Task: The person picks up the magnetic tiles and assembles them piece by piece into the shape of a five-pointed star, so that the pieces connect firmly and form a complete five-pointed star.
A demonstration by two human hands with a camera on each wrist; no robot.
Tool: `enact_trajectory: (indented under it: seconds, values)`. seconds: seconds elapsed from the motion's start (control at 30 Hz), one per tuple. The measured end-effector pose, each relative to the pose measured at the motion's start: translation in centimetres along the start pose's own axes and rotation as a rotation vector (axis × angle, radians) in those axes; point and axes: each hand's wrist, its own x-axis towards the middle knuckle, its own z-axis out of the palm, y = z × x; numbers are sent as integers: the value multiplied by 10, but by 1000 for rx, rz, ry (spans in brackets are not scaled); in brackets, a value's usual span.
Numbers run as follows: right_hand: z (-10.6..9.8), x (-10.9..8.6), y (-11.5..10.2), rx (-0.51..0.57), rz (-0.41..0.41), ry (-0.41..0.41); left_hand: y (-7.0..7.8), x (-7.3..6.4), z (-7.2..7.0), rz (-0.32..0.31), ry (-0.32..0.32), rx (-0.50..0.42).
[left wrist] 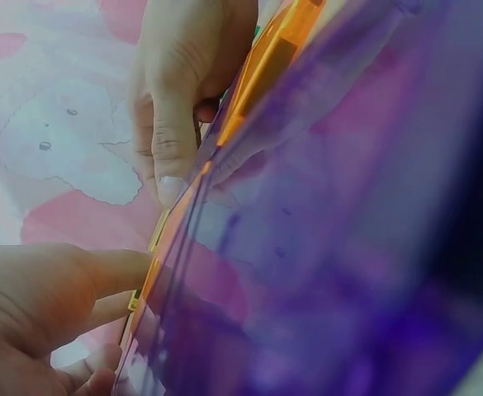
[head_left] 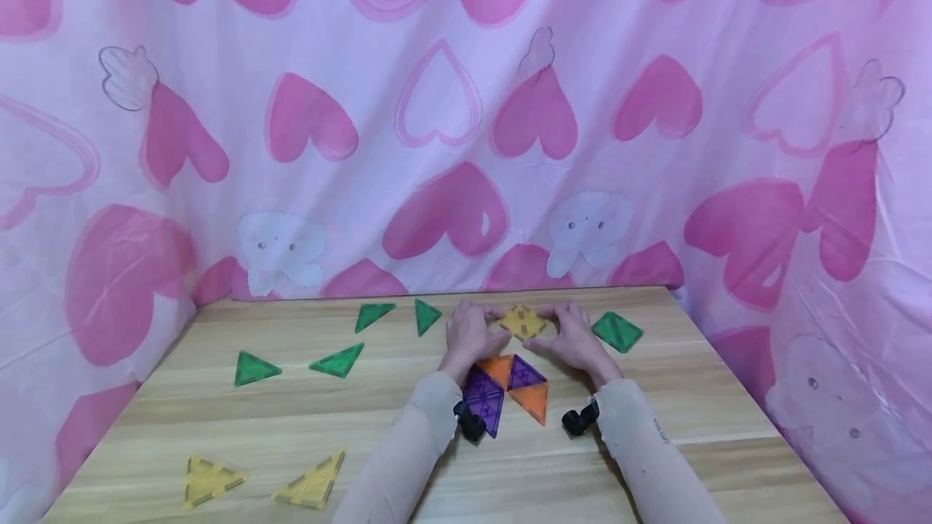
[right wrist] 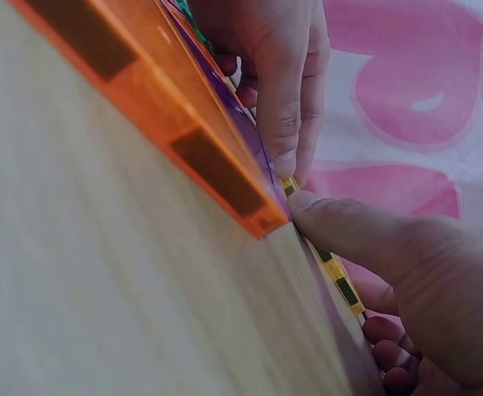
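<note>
On the head feed I have the yellow diamond (head_left: pixel 523 322) toward the table's far edge, at 12 o'clock from the purple-and-orange fan (head_left: pixel 498 396) and just apart from it. My left hand (head_left: pixel 472 340) pinches the diamond at 9 o'clock, my right hand (head_left: pixel 574 340) at 3, thumbs on the near side. The green diamond (head_left: pixel 617 331) lies past the right hand at 3, the green triangles (head_left: pixel 427 318) spread round 8 to 9, and two yellow triangles (head_left: pixel 311 483) sit out at 8. On the left wrist feed, purple fills much of the picture; beyond it the left fingers bend onto the yellow edge, though how hard they press I can't tell. On the right wrist feed, both thumbs are clamped to the yellow rim with their tips close together; whether the piece lies flush or slightly raised, I can't tell. I read the step as seating the two yellow halves edge to edge. I'd squeeze evenly from 9 and 3, thumbs level, so neither half rides up. I'd also hold the left wrist high: its camera (head_left: pixel 472 424) hangs close by the fan, and a dip could knock those tiles askew.
</note>
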Motion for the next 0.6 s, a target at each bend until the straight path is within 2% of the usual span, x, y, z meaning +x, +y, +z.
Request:
enact_trajectory:
  seconds: [0.13,0.23,0.3,0.4,0.47,0.6]
  values:
    - [-3,2,-1,-5,-6,-9,0,2,-3,5,-19,-14]
    - [-5,5,-1,-7,-1,-10,0,3,-10,-20,-57,-89]
    - [-5,5,-2,-3,4,-11,1,2,-19,-35,-100,-179]
    - [-5,5,-1,10,10,-17,2,-4,-38,-42,-140,-257]
    - [-5,3,0,10,13,-22,-2,-8,-50,4,-131,-266]
    - [-5,0,2,7,12,-24,-11,-16,-70,75,-66,-225]
